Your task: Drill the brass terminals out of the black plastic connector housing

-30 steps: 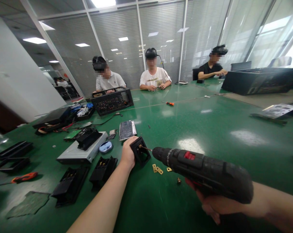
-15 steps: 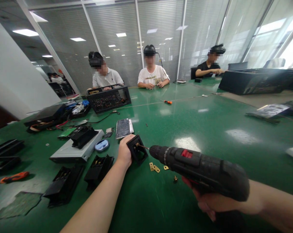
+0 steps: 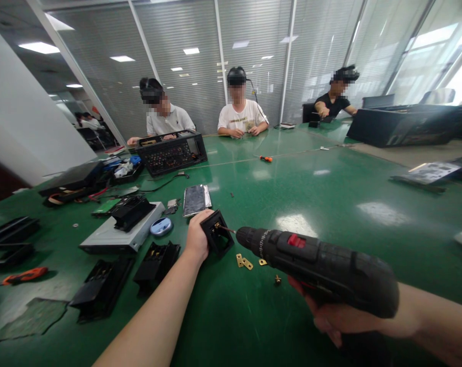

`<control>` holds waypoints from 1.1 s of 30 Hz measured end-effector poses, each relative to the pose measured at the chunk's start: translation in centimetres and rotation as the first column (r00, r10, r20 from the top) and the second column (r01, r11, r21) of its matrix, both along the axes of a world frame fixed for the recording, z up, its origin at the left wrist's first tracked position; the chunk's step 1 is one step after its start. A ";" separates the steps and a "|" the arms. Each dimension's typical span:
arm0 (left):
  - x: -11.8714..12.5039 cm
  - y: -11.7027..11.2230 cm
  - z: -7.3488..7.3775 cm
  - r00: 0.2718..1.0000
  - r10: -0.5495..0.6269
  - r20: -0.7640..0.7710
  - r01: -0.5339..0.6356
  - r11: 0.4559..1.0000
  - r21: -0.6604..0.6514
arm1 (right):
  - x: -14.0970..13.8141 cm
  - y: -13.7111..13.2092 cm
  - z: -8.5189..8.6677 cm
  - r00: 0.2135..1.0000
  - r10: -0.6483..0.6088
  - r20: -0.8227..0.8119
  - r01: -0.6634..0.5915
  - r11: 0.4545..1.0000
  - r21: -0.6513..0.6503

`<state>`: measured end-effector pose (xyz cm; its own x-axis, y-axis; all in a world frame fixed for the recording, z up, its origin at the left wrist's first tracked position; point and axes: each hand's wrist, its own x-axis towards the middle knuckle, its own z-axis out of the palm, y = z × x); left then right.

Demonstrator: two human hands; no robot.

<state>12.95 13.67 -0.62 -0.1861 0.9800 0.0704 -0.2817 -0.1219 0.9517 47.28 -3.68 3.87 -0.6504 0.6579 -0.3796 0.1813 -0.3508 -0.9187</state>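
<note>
My left hand (image 3: 197, 237) is closed around a black plastic housing (image 3: 225, 245), whose open side faces right and shows brass-coloured parts inside. Wrapped round the handle of a black cordless drill (image 3: 318, 267) is my right hand (image 3: 330, 316), partly hidden below the tool's body. The drill points left, and its thin bit reaches into the housing at a brass part. Several small brass plates (image 3: 247, 263) lie on the table just below the bit, with a small screw-like piece (image 3: 277, 280) nearer me.
More black housings (image 3: 156, 265) lie left of my forearm, beside a grey metal drive (image 3: 120, 237), a round blue tin (image 3: 161, 227) and an orange screwdriver (image 3: 26, 276). Across the green table (image 3: 330, 204) sit three people, with a black computer case (image 3: 172, 153) before one.
The drill and housing keep nearly the same position, bit still inside. At the far right, a person's arms have shifted, one hand now by a small dark box.
</note>
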 end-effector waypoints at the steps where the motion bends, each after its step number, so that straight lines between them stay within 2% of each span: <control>1: 0.0 0.0 0.0 1.000 -0.001 -0.003 0.001 1.000 -0.001 | 0.0 -0.1 0.2 1.000 -0.004 0.003 0.004 1.000 -0.001; 4: -0.1 0.0 0.0 1.000 -0.010 -0.004 0.010 1.000 -0.002 | 0.1 -0.1 0.1 1.000 0.001 0.016 -0.001 1.000 0.000; 10: -0.2 0.1 0.0 1.000 -0.007 0.004 0.007 1.000 0.000 | 0.2 0.7 -1.3 0.999 -0.038 -0.001 0.038 0.999 -0.014; 15: -0.1 0.0 0.1 1.000 -0.016 0.015 0.016 1.000 -0.008 | 0.5 0.0 0.6 0.995 -0.095 -0.008 0.094 0.995 -0.020; 17: -0.1 0.0 0.1 1.000 -0.017 0.014 0.017 1.000 -0.001 | 0.7 0.0 0.8 0.995 -0.098 -0.010 0.098 0.995 -0.009; 21: -0.1 -0.1 0.1 1.000 0.002 0.018 -0.002 1.000 0.013 | 0.8 0.7 -1.2 0.998 0.048 -0.041 -0.045 0.995 0.084; 23: -0.1 -0.1 0.2 1.000 0.001 0.023 -0.001 1.000 0.015 | 0.7 1.1 -2.3 0.994 0.085 -0.065 -0.079 0.993 0.089; 25: 0.0 -0.1 0.2 1.000 -0.003 0.027 0.003 1.000 0.015 | 0.5 1.2 -2.6 0.995 0.075 -0.064 -0.070 0.994 0.086; 30: 0.0 -0.2 0.3 1.000 -0.001 0.022 0.001 1.000 0.005 | 0.7 0.8 -1.9 0.998 0.000 -0.058 0.005 0.996 0.090; 33: 0.1 -0.3 0.4 1.000 -0.004 0.018 0.004 1.000 -0.004 | 1.1 0.5 -2.1 0.998 -0.030 -0.048 0.034 0.996 0.083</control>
<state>13.02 13.37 -0.21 -0.1834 0.9810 0.0631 -0.2992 -0.1169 0.9470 48.34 -3.18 1.73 -0.6441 0.7070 -0.2921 0.1277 -0.2771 -0.9523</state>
